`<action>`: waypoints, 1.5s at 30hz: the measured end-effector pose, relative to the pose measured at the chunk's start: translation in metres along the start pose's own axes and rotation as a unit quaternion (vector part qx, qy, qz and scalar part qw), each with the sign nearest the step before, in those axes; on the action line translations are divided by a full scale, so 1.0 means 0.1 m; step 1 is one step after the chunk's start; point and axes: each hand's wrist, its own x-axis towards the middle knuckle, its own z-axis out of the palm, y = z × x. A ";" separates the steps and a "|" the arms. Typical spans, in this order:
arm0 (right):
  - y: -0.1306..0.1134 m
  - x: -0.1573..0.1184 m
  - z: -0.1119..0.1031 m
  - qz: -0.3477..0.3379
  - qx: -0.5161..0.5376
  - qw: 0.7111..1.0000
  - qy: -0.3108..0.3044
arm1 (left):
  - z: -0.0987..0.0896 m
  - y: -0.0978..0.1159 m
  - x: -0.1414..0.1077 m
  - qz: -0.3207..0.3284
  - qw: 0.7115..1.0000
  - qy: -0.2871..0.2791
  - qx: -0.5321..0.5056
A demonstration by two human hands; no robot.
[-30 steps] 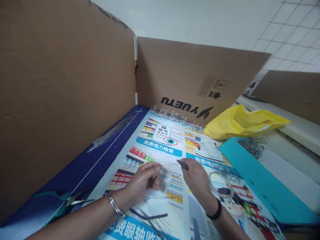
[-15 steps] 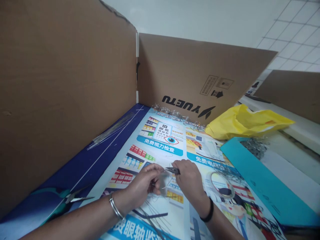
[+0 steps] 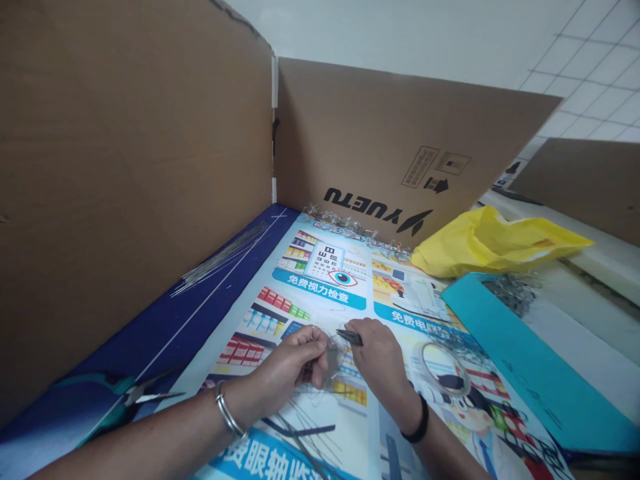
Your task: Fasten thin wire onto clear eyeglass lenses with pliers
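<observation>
My left hand, a silver bangle at its wrist, is closed in a pinch on a small see-through piece. A thin wire seems to curve up from it, too fine to follow fully. In my right hand, which wears a black band, is a pair of needle-nose pliers. Their dark jaws point left, just beside the left fingertips; the grips are hidden in my palm. Below my left hand, loose thin wires lie on the printed poster with a dark strip.
Green-handled pliers lie at the left. Straight wires rest along the cardboard wall. A roll of tape, a teal box with a wire heap, and a yellow bag are at the right. Clear pieces line the back.
The plier tips have shifted slightly right, away from my left fingers. My left hand has turned a little, with the see-through piece still in it.
</observation>
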 end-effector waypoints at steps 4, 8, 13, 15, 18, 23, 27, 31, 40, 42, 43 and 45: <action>0.01 -0.01 0.01 0.003 0.010 1.000 0.001 | 0.01 0.01 0.00 -0.010 1.000 0.010 0.016; 0.04 -0.01 0.01 -0.005 -0.013 1.000 0.005 | -0.01 -0.01 0.02 -0.007 1.000 0.019 0.009; 0.05 0.00 -0.03 -0.017 -0.057 0.998 -0.003 | -0.03 -0.03 0.02 0.001 1.000 0.027 0.003; 0.04 0.00 -0.05 -0.024 -0.069 0.997 -0.001 | -0.01 -0.02 0.01 0.000 1.000 0.030 0.005; 0.04 0.00 -0.07 -0.037 -0.085 0.996 0.014 | 0.00 -0.01 0.01 -0.004 0.999 0.032 0.010; 0.04 0.00 -0.07 -0.061 -0.097 0.992 0.059 | 0.01 0.00 0.01 0.003 0.999 0.034 0.033; 0.06 0.00 -0.05 -0.065 -0.071 0.993 0.069 | 0.02 0.01 0.00 0.024 0.996 0.047 0.070; 0.08 0.00 -0.02 -0.061 -0.053 0.995 0.062 | 0.06 0.05 -0.03 0.027 0.995 0.046 0.080; 0.09 0.00 -0.01 -0.053 -0.043 0.996 0.061 | 0.10 0.09 -0.07 0.028 0.998 0.040 0.047; 0.08 0.00 -0.01 -0.050 -0.040 0.996 0.060 | 0.08 0.08 -0.07 0.023 0.998 0.038 0.035; 0.08 -0.01 -0.01 -0.049 -0.040 0.996 0.059 | 0.08 0.07 -0.07 0.018 0.999 0.038 0.029; 0.08 -0.01 -0.01 -0.047 -0.041 0.996 0.059 | 0.07 0.07 -0.07 0.009 0.999 0.036 0.025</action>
